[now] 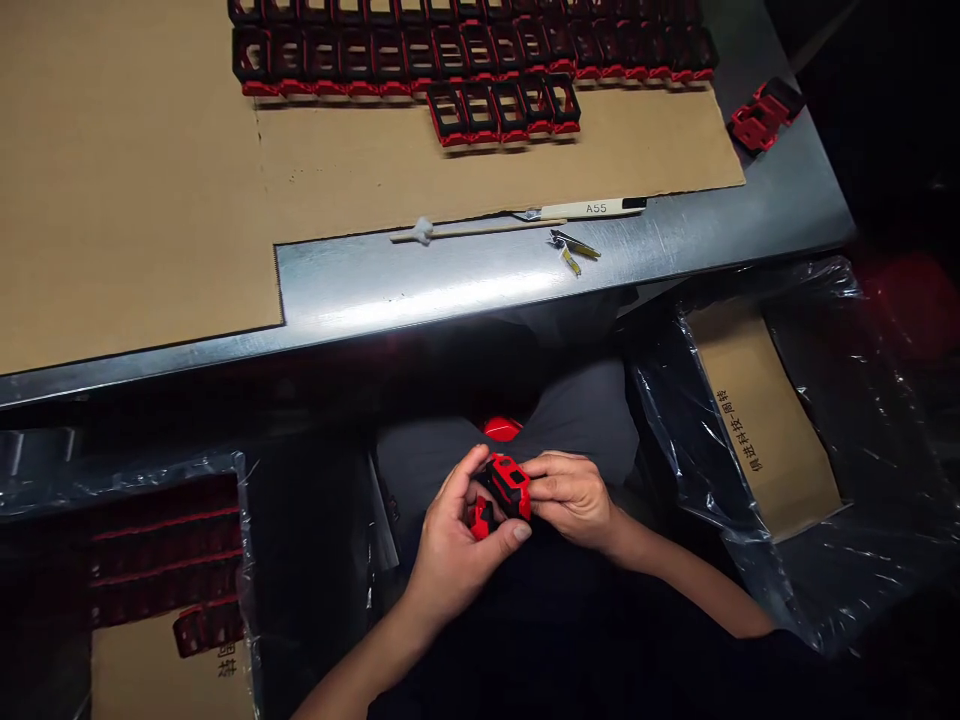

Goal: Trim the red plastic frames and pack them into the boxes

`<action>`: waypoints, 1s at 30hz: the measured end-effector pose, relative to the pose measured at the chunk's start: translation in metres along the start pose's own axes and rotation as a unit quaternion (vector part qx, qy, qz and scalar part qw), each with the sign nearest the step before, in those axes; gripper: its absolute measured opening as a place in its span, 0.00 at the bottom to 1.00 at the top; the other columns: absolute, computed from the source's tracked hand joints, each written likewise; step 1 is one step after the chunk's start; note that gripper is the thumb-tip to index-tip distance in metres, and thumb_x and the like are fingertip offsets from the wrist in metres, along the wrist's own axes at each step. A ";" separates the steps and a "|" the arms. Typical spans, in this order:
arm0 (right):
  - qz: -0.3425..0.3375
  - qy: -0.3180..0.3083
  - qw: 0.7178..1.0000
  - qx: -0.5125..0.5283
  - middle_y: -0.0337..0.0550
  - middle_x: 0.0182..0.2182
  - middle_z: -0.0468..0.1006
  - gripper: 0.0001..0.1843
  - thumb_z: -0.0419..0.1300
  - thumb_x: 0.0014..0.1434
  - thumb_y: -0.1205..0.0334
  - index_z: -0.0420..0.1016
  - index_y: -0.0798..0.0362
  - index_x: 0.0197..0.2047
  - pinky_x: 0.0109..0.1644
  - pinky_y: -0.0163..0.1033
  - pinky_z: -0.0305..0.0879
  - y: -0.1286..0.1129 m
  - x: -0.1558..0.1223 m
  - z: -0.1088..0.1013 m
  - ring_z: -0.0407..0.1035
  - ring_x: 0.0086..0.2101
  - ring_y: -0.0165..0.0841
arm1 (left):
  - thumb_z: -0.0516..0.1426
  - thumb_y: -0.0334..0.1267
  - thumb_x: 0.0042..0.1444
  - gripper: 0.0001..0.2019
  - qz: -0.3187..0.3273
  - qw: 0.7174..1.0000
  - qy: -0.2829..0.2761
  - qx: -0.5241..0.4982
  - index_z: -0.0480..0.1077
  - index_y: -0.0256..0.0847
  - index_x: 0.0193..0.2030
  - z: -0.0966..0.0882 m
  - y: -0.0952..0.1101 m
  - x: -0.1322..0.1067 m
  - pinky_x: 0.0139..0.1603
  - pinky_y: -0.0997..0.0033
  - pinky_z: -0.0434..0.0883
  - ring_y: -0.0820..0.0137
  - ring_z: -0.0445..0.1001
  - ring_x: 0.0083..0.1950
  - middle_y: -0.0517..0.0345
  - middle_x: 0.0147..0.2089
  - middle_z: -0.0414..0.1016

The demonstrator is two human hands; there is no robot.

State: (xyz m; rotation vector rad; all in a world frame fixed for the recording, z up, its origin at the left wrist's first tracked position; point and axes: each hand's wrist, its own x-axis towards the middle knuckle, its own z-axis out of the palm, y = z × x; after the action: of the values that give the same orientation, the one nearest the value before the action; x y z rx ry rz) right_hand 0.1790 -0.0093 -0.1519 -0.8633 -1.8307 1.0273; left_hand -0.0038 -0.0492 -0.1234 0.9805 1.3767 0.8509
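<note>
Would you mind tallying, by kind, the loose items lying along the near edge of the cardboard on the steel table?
Cotton-tipped stick: 1
White pen-shaped tool marked A55: 1
Small metal hand tool: 1
Total: 3

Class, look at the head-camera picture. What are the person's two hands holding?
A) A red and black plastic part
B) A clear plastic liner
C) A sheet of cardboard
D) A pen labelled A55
A: the left hand and right hand both close around the red and black plastic part, above the person's lap.
</note>
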 end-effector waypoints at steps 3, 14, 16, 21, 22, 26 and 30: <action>-0.052 0.024 0.997 -0.044 0.46 0.35 0.85 0.09 0.61 0.66 0.63 0.83 0.49 0.36 0.35 0.40 0.73 0.005 -0.001 0.000 0.77 0.31 0.34 | 0.69 0.51 0.47 0.41 -0.012 1.000 -0.004 -0.015 0.61 0.42 0.66 0.005 -0.004 -0.001 0.38 0.65 0.78 0.67 0.76 0.33 0.55 0.39 0.76; -0.109 0.068 0.968 -0.214 0.46 0.45 0.84 0.18 0.55 0.64 0.72 0.78 0.47 0.52 0.46 0.42 0.74 0.005 0.038 -0.039 0.78 0.43 0.37 | 0.63 0.31 0.52 0.35 0.169 0.982 0.046 0.063 0.61 0.48 0.67 0.002 -0.009 0.000 0.56 0.59 0.77 0.57 0.72 0.63 0.46 0.65 0.67; -0.075 0.163 0.936 -0.302 0.48 0.48 0.81 0.18 0.59 0.63 0.68 0.75 0.48 0.56 0.52 0.47 0.72 0.003 0.069 -0.067 0.75 0.48 0.41 | 0.62 0.29 0.53 0.36 0.199 0.976 0.045 0.070 0.59 0.49 0.68 0.000 -0.009 0.000 0.59 0.57 0.75 0.57 0.70 0.65 0.46 0.67 0.66; 0.042 0.201 0.866 -0.457 0.52 0.49 0.76 0.25 0.64 0.58 0.46 0.75 0.53 0.53 0.53 0.53 0.68 0.016 0.146 -0.110 0.69 0.50 0.48 | 0.62 0.30 0.54 0.36 0.211 0.974 0.054 0.060 0.57 0.49 0.68 0.001 -0.007 -0.003 0.56 0.56 0.76 0.56 0.71 0.64 0.44 0.68 0.65; 0.062 0.192 0.859 -0.470 0.51 0.47 0.76 0.24 0.64 0.58 0.45 0.77 0.52 0.51 0.53 0.53 0.68 0.020 0.154 -0.111 0.69 0.48 0.48 | 0.62 0.30 0.54 0.35 0.214 0.973 0.057 0.059 0.58 0.49 0.68 0.002 -0.007 -0.004 0.56 0.56 0.76 0.55 0.70 0.65 0.44 0.68 0.65; 0.077 0.196 0.846 -0.490 0.47 0.39 0.75 0.18 0.63 0.59 0.45 0.80 0.50 0.43 0.50 0.51 0.67 0.031 0.164 -0.107 0.68 0.44 0.46 | 0.62 0.30 0.54 0.35 0.211 0.974 0.063 0.059 0.57 0.47 0.68 0.000 -0.005 -0.008 0.56 0.56 0.77 0.55 0.70 0.65 0.42 0.68 0.65; 0.059 0.196 0.844 -0.496 0.48 0.39 0.75 0.19 0.65 0.57 0.44 0.81 0.50 0.41 0.47 0.49 0.67 0.034 0.162 -0.110 0.68 0.43 0.45 | 0.61 0.30 0.54 0.35 0.220 0.973 0.054 0.050 0.57 0.48 0.68 -0.003 -0.003 -0.010 0.52 0.58 0.79 0.55 0.72 0.63 0.41 0.68 0.63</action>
State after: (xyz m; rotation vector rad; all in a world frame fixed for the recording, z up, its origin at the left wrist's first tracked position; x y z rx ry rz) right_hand 0.2173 0.1771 -0.0942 -1.6516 -1.9011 -0.1572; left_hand -0.0075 -0.0591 -0.1228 1.3635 1.3216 1.1856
